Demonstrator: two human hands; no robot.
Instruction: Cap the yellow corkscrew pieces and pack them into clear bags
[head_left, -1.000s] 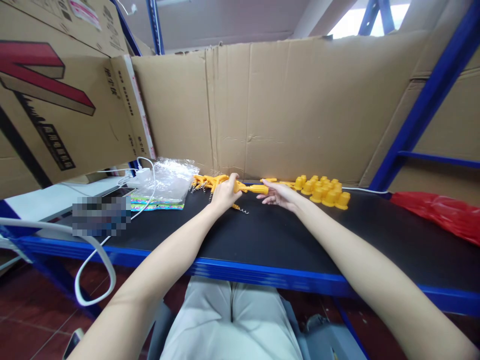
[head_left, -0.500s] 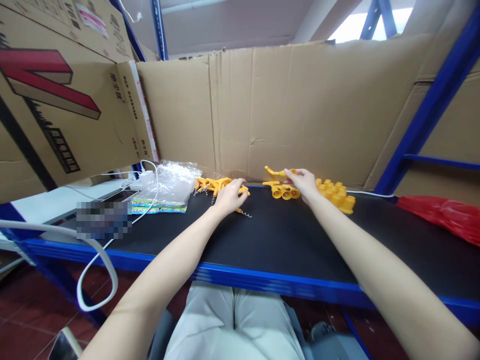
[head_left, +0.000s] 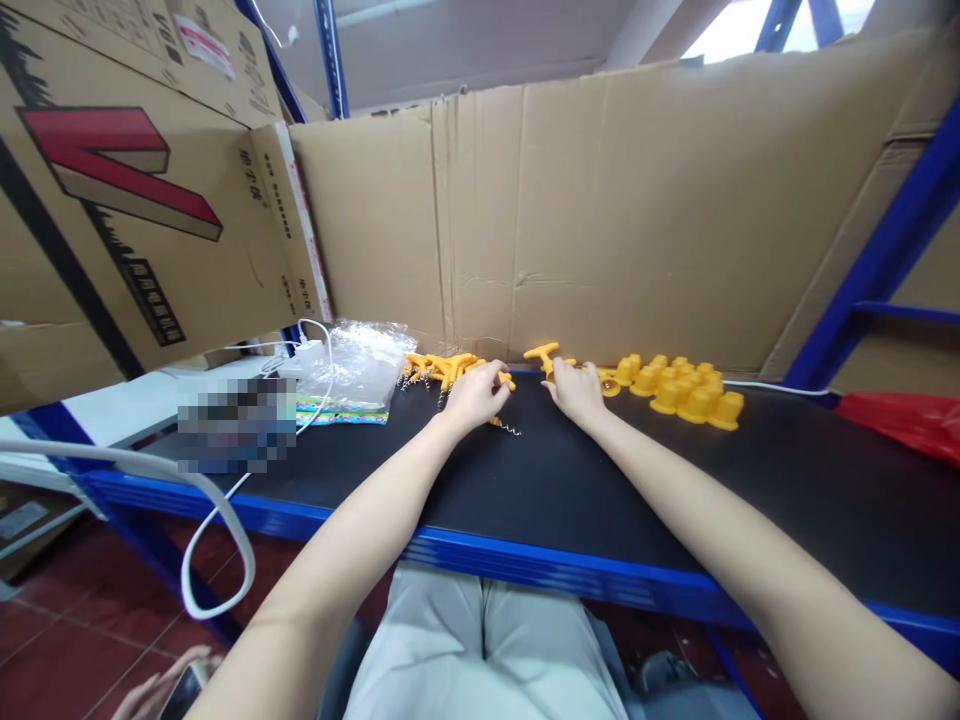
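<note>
Two hands. Left hand half curled over corkscrews, several, overlapping; grip can't be told. Right hand curled at one yellow T-handled piece, hold unclear; hand blocks counting behind it. Yellow cups, over a dozen, right. One red bag far right; clear plastic left.

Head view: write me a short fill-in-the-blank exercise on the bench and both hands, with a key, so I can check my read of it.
1. Of the left hand and the right hand, the ____ one is nearer the yellow corkscrews.
2. The red plastic lies to the ____ of the yellow cups.
3. The panel behind the hands is made of ____.
4. The front edge of the black tabletop is coloured ____.

Missing words: left; right; cardboard; blue.
</note>
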